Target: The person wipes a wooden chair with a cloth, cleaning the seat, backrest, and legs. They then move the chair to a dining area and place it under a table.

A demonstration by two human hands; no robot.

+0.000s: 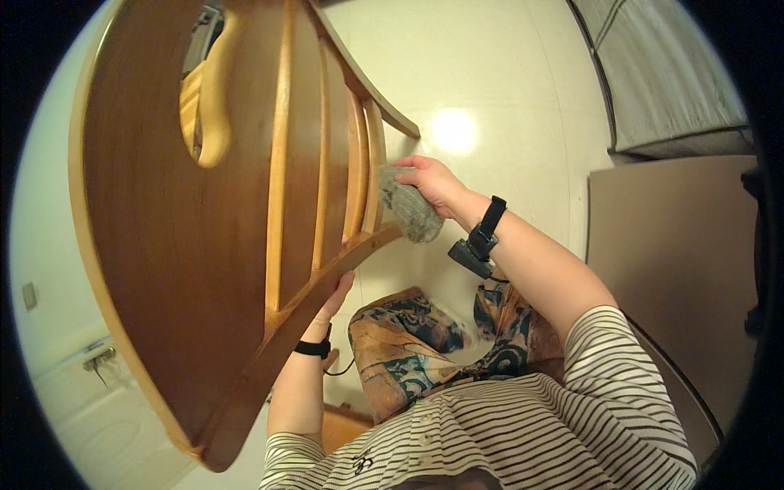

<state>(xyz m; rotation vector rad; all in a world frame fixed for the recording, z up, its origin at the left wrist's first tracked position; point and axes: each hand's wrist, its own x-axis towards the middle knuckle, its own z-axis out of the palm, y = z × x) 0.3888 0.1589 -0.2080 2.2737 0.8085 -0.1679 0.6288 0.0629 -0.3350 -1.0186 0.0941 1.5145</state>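
Observation:
A wooden chair (239, 245) with a dark brown panel, pale slats and a cut-out hole is tipped up at the left and centre. My right hand (432, 184) grips a crumpled grey cloth (416, 211) beside the far end of a curved brown rail, near the last slats. Whether the cloth touches the wood cannot be told. Around the lower part of that rail (324, 278) is my left hand (343, 291), its thumb on the near side and a fingertip showing beyond; the rail hides the other fingers. Both wrists wear black straps, the right with a small black device.
Pale, glossy flooring (490, 73) lies beyond the chair. A flat grey-brown panel (667, 245) and a plastic-covered, dark-edged item (674, 79) stand at the right. At the lower left is a white basin or tub (104, 429) with a metal fitting. My bent knees are below the hands.

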